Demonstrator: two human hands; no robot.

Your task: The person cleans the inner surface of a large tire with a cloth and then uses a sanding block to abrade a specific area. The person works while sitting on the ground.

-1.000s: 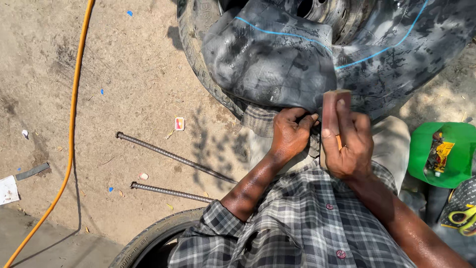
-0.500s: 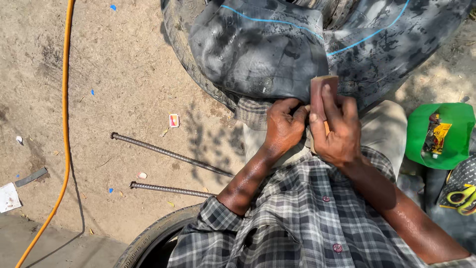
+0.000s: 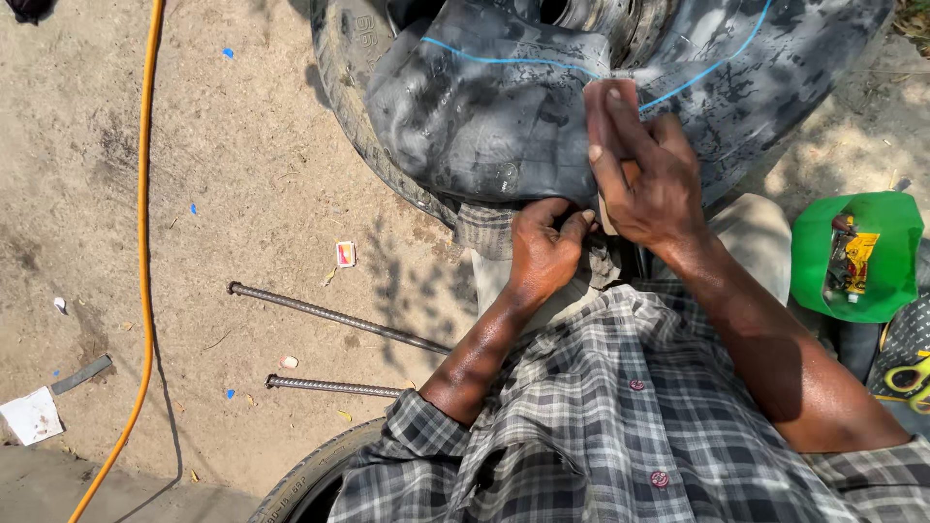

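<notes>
While the head view looks straight down, the right hand (image 3: 647, 184) presses a small reddish-brown sanding block (image 3: 608, 108) flat against the black inner tube (image 3: 484, 116) — fingers stretched over the block, thumb side tucked beneath, so the hand is closed about it. The block sits just below the thin blue line that runs across the tube. The tube is draped over a tyre (image 3: 341, 87) lying on the sandy ground (image 3: 232, 174), and its lower edge hangs toward the person's lap.

The left hand (image 3: 542, 254) is curled shut just under the tube's lower edge, fingers pinching a fold of rubber or cloth there — which of the two, I cannot tell. Both forearms come out of rolled sleeves of a grey checked shirt (image 3: 620, 426).

To the left on the ground: two ribbed steel rods (image 3: 334, 318), a small matchbox (image 3: 345, 254), and an orange hose (image 3: 145, 242) running top to bottom. At right, a green tray (image 3: 814, 261) holds small packets. A second tyre's rim (image 3: 300, 484) shows at the bottom edge.
</notes>
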